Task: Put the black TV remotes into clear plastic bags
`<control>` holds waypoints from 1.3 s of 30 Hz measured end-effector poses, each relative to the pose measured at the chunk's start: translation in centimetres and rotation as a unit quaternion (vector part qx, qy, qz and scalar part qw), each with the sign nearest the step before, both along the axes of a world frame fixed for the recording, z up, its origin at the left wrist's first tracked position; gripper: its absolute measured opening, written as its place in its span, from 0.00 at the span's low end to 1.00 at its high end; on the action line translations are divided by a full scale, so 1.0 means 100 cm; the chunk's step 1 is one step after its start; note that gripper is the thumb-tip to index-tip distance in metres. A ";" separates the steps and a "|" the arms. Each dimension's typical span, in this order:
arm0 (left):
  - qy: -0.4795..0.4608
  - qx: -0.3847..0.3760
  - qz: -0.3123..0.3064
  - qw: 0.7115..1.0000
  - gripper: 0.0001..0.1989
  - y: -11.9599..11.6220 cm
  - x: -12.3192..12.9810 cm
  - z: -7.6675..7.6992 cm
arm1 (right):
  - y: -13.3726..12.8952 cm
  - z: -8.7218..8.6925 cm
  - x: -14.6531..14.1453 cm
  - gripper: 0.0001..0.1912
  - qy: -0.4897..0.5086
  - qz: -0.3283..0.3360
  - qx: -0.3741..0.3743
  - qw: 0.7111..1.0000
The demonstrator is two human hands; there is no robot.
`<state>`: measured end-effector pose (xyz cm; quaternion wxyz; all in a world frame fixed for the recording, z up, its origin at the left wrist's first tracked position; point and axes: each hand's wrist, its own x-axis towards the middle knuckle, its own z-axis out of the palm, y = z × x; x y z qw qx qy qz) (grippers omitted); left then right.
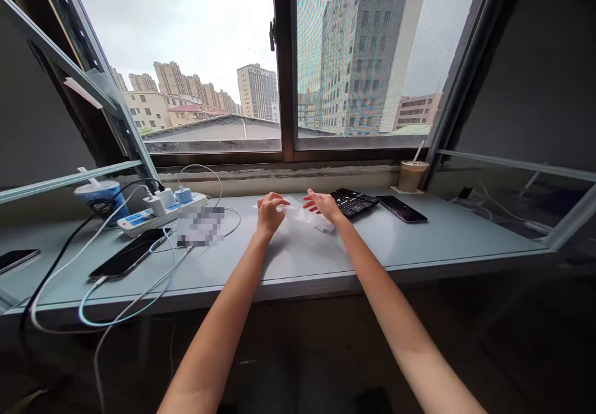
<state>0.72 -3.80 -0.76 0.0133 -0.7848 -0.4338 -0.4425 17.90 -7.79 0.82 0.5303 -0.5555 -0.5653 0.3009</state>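
A crumpled clear plastic bag point(300, 211) lies between my hands over the grey desk. My left hand point(270, 214) is closed at the bag's left side, fingers curled and thumb near the fingertips, with thin plastic showing around them. On the other side, my right hand point(323, 205) has its fingers spread, close above the bag's right part. A small pale piece point(325, 228) rests just below the right hand; what it is cannot be made out. Behind the right wrist lies a black keyboard point(356, 203).
Right of the keyboard lies a black phone point(403, 209), with an iced drink cup point(412, 175) behind. At left are a power strip point(139, 220) with chargers and cables, a phone point(133, 254), a blue cup point(99, 200) and another phone point(17, 259).
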 end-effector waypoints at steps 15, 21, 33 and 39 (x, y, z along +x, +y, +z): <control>0.014 0.036 -0.011 0.999 0.17 -0.008 0.009 -0.001 | 0.008 -0.012 -0.002 0.14 -0.001 0.106 0.030 0.994; -0.060 0.058 0.070 0.994 0.13 -0.005 0.004 0.001 | 0.017 -0.013 0.006 0.13 -0.085 -0.052 0.086 0.991; 0.084 -0.108 -0.045 0.990 0.11 -0.007 0.008 -0.007 | 0.004 -0.012 0.010 0.11 -0.251 -0.172 -0.053 0.951; 0.116 -0.126 -0.074 0.982 0.11 -0.001 0.009 -0.009 | 0.005 -0.013 0.005 0.17 -0.286 -0.150 -0.098 0.941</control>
